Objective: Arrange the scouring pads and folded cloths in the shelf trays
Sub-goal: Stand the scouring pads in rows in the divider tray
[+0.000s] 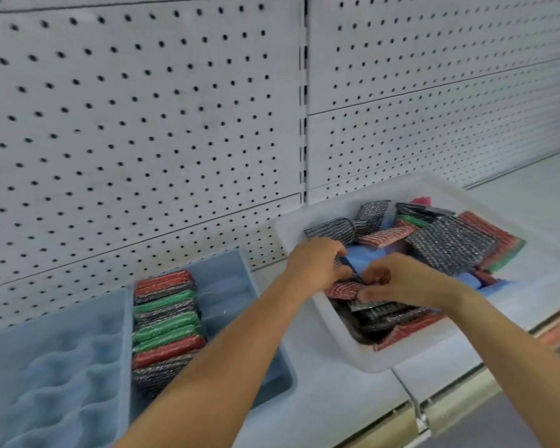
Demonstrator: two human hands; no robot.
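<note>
A white bin (362,354) on the shelf holds a loose heap of red, green and black scouring pads (453,247) and blue folded cloths (366,257). Both hands reach into its near left corner. My left hand (317,263) has its fingers curled round a dark pad at the edge of a blue cloth. My right hand (392,282) pinches a red pad (340,290) just beside it. To the left, a light blue tray (272,360) holds a row of red, green and black pads standing on edge (165,324). Another blue tray (0,357) at the far left holds folded blue cloths (62,383).
The white pegboard back wall (143,124) rises behind the trays. The shelf (530,205) runs on to the right past the bin. Its front lip with a price rail (450,412) lies at the lower right.
</note>
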